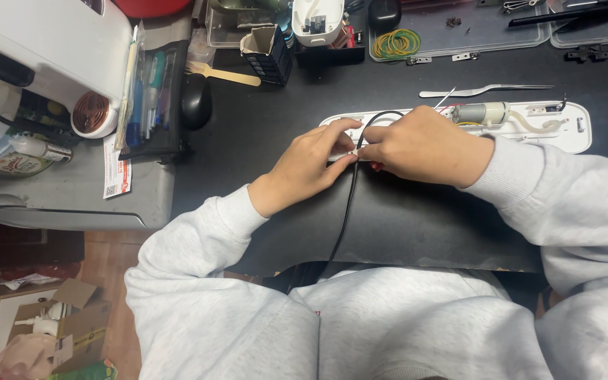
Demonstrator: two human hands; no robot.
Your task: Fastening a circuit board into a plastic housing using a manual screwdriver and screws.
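- We see our left hand point(309, 165) pinched on the near edge of a long white housing point(578, 130), thumb and fingers closed on it where a black cable point(346, 211) meets it; what sits under the fingertips is hidden
- Our right hand point(423, 144) lies curled over the same spot, fingers folded down on the housing just beside the left; whether it grips the cable end or only presses the shell we cannot tell
- The housing lies flat on the dark bench point(402, 225), open side up, straight under both hands; the cable loops over it and runs back toward our lap
- We judge the work partway: a small grey motor point(480, 112) and pale tubing point(533, 127) sit exposed at the right end, no cover on
- Beyond, metal tweezers point(487, 89) lie well apart
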